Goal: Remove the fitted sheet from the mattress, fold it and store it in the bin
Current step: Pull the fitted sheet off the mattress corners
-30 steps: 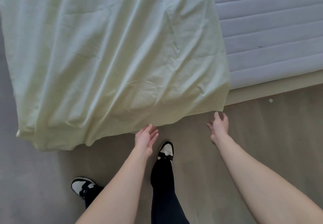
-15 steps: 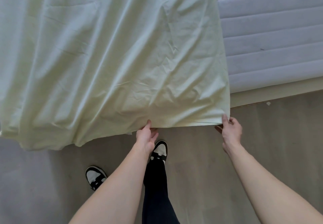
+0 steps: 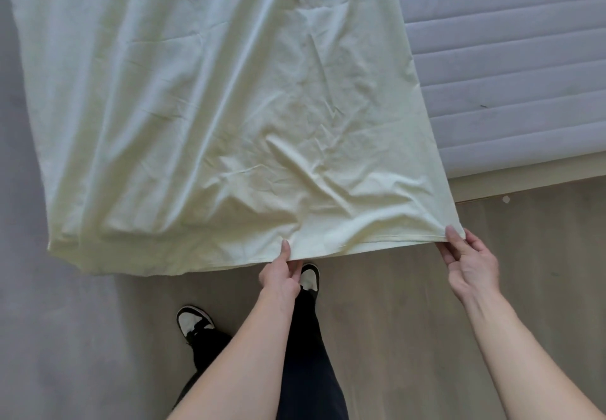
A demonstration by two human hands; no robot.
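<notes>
A pale yellow fitted sheet point(image 3: 223, 108) lies spread and wrinkled over the mattress, its near edge hanging past the bed's side. My left hand point(image 3: 282, 272) pinches that near hem around its middle, thumb on top. At the hem's right corner, my right hand point(image 3: 469, 262) pinches the cloth between thumb and fingers. The bare grey ribbed mattress point(image 3: 511, 75) shows to the right of the sheet. No bin is in view.
A light wooden bed frame edge point(image 3: 524, 183) runs below the mattress at the right. Wood-look floor point(image 3: 410, 321) lies under me, with my two black-and-white shoes point(image 3: 310, 277) and dark trouser legs. A grey rug or floor area point(image 3: 49, 321) fills the left.
Both hands reached forward from open in the air to the sheet's near hem and took hold of it. The hem is now lifted slightly toward me.
</notes>
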